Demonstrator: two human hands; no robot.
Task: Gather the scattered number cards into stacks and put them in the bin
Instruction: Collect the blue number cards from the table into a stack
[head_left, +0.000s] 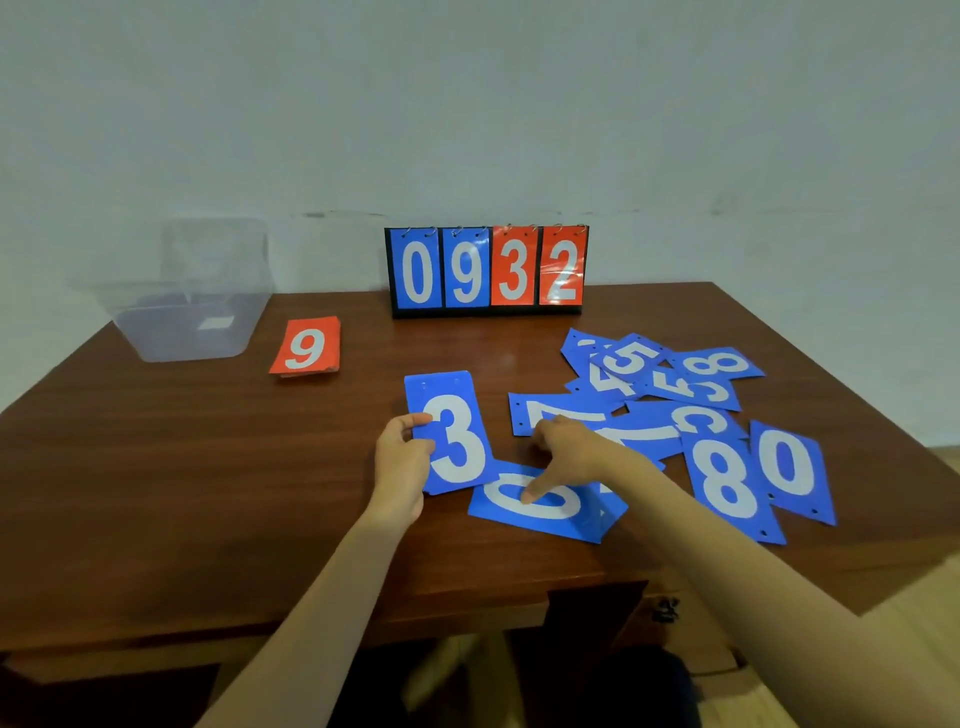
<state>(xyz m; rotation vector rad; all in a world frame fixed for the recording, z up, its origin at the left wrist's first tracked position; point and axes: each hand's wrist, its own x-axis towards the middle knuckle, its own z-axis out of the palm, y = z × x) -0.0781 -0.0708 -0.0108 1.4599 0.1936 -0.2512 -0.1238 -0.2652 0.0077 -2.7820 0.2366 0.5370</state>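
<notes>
Head: brown table (182, 467), pale wall (467, 104); left hand (402, 467) pinches 3 card (460, 415); right hand (566, 449), thumb out, presses 0 card (563, 517)

A flip scoreboard (487, 270) reading 0932 stands at the far edge of the brown wooden table (182, 467)

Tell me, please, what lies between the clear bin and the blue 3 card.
In the head view, a red card stack topped by a 9 lies between bin and blue 3 card.
</notes>
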